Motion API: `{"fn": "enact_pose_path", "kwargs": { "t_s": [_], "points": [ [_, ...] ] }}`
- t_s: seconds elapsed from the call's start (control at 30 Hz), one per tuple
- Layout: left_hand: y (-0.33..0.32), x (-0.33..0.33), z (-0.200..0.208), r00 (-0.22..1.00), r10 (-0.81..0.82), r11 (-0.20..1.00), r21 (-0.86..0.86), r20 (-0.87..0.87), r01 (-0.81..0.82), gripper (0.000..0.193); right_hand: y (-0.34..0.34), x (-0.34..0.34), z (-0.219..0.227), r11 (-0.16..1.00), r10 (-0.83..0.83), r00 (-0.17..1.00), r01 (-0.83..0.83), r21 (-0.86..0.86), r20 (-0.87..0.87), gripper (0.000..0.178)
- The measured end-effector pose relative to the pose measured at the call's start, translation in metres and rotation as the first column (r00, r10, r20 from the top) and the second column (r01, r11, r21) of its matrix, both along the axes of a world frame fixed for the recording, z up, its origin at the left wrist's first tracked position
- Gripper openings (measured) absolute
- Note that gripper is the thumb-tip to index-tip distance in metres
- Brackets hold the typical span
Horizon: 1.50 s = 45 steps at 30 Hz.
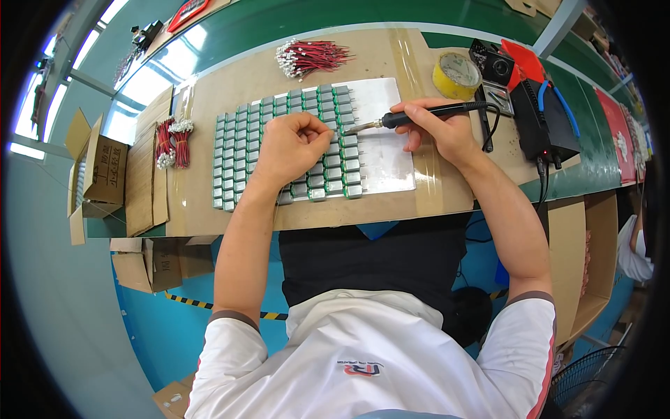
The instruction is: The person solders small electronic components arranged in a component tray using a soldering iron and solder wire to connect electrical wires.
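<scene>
My right hand (441,128) grips a soldering iron (426,114) by its black handle, and the metal tip points left at the rows of parts. Just left of that tip, my left hand (294,145) is closed in a pinch above the parts. Whatever the fingertips hold is too small to make out. Beneath lie many small grey metal motors (246,143) with green edges, set in close rows. They rest partly on a white sheet (391,157), whose right side shows bare. Some motors are hidden under my left hand and forearm.
Red wires with white connectors (314,57) lie at the far side, with more wire bundles (174,143) at left. Yellow tape (457,75) and a black soldering station (541,122) stand at right. A cardboard box (101,167) sits at the left edge, another (583,258) below right.
</scene>
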<state>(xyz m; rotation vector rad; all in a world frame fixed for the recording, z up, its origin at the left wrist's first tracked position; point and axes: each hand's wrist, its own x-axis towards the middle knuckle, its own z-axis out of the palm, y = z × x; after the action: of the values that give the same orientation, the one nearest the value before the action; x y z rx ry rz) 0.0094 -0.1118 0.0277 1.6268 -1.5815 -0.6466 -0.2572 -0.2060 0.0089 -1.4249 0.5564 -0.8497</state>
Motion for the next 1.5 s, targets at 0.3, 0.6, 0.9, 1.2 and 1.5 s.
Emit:
{"fn": "enact_pose_path", "kwargs": {
  "t_s": [0.3,0.6,0.9,1.2,1.5],
  "points": [
    [-0.001,0.002,0.003,0.999,0.004,1.0,-0.002,-0.037,-0.004,0.013,0.003,0.001,0.005,1.0,-0.018,1.0,0.018,0.001,0.012,0.024],
    [0.012,-0.007,0.026,0.963,0.126,0.991,0.063,-0.24,-0.114,0.015,0.016,-0.004,0.01,0.996,-0.077,0.997,0.078,0.043,-0.012,0.025],
    [0.011,0.001,-0.001,0.975,0.125,0.987,-0.076,-0.184,-0.141,0.012,0.016,-0.005,0.005,0.995,-0.094,0.995,0.094,0.027,-0.014,0.031],
    [0.013,0.001,0.003,0.983,0.091,0.996,0.015,-0.16,-0.089,0.004,0.018,-0.005,0.005,0.997,-0.067,0.998,0.066,0.044,0.001,0.025],
    [0.013,-0.001,0.004,0.99,0.084,0.996,0.019,-0.117,-0.082,0.004,0.019,-0.004,0.006,0.999,-0.053,0.998,0.053,-0.004,-0.033,0.024]
  ]
}}
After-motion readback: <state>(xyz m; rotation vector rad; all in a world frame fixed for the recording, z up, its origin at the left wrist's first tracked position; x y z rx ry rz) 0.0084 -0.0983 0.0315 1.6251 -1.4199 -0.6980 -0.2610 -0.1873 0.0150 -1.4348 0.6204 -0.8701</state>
